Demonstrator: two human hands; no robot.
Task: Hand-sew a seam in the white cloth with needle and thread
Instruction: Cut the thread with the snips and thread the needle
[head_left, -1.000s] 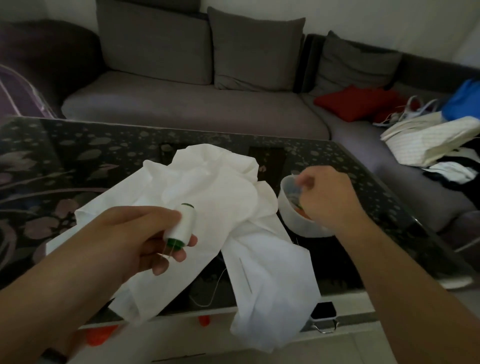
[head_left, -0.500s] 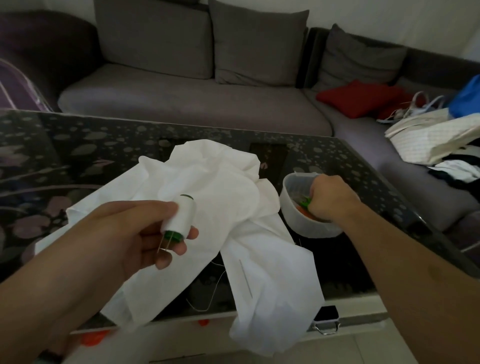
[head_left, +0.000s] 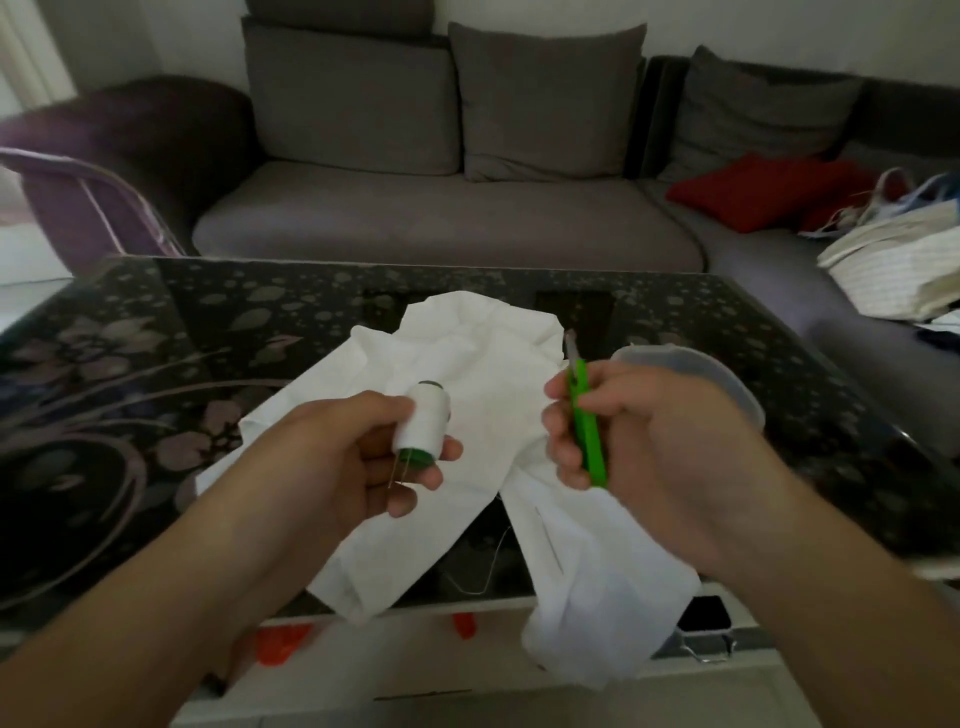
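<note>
Head view, read from left to right. A dark glass counter (head_left: 156, 332) with a pale flower pattern fills the lower left and middle, with a grey sofa (head_left: 441, 208) behind it.

Just left of centre, the left hand (head_left: 337, 457) is raised above the counter, palm turned partly up, forearm entering from the lower left. Its fingers (head_left: 410, 499) and thumb are curled round a small spool of white thread (head_left: 422, 422) with green ends, held nearly upright. A thin metal needle (head_left: 398, 470) appears to stick out below the spool, pinned against it by the fingers; no thread through its eye can be made out.

Beneath and between both hands lies the white cloth (head_left: 483, 379), crumpled on the counter, with one part hanging over the near edge. It looks light, thin and limp, so it would likely slide on the glass and bunch up; taking hold close to the edge to be sewn, pinched flat, seems best. A loose thread (head_left: 493, 566) trails on the glass beside it.

Right of centre, the right hand (head_left: 649, 441) is also raised, forearm coming from the lower right. Its fingers (head_left: 563, 447) wrap round a bright green thread snipper (head_left: 587, 431), its metal tip pointing up and away. Behind this hand a translucent plastic container (head_left: 727, 374) sits on the counter, mostly hidden.

Far right, a red cushion (head_left: 763, 192) and a pile of bags (head_left: 893, 260) rest on the sofa.
</note>
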